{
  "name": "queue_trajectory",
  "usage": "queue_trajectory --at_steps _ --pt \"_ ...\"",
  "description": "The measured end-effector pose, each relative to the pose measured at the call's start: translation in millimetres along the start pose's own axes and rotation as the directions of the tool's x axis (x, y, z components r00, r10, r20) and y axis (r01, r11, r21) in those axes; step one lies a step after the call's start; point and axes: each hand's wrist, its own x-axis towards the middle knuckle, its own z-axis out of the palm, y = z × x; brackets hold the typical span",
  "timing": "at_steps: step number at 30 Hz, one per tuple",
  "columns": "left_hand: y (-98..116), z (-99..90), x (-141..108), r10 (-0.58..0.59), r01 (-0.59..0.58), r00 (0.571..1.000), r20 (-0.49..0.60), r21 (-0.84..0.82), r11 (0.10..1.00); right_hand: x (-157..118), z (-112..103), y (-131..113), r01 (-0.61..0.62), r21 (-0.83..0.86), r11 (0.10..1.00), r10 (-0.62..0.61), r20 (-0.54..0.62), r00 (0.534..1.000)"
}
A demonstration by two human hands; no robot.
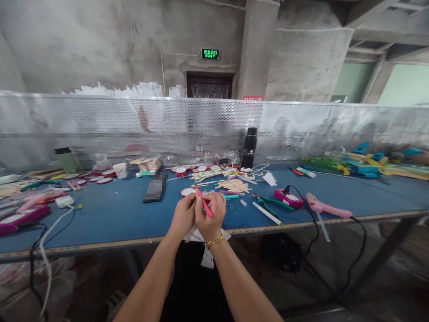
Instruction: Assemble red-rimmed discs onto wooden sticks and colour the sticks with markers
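Observation:
Just over the table's front edge, my two hands are close together. My right hand [213,212], with a gold bracelet at its wrist, is closed around a red pen [207,207] that slants up and to the left. My left hand [184,215] is closed beside it, fingertips near the pen's upper end; anything pinched there is hidden. A white disc with a red rim [187,192] lies just behind the hands. Wooden sticks [233,185] are spread on the blue table [110,219] past my right hand.
To the right lie a white marker [267,213], green-handled pliers [276,202], a magenta device [288,199] and a pink glue gun [328,208] with its cord. A black bottle [250,148] stands at the back. Left are a phone [156,188] and a white cup [119,170].

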Motion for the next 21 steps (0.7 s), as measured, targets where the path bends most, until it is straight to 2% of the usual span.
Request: queue_trajectory --at_steps 13,18,21 --pt "-1.1 0.0 -0.3 -0.005 0.005 1.0 0.012 -0.006 1.0 -0.5 0.7 0.4 0.02 -0.002 1.0 -0.02 0.001 1.0" --pt "0.8 0.2 -0.5 -0.012 0.012 1.0 0.001 0.005 1.0 -0.5 0.6 0.1 -0.014 -0.018 1.0 0.013 -0.013 1.0" --pt "2.4 0.0 -0.7 -0.014 0.014 1.0 0.009 -0.002 1.0 -0.3 0.5 -0.3 0.014 -0.006 1.0 -0.014 -0.011 1.0"
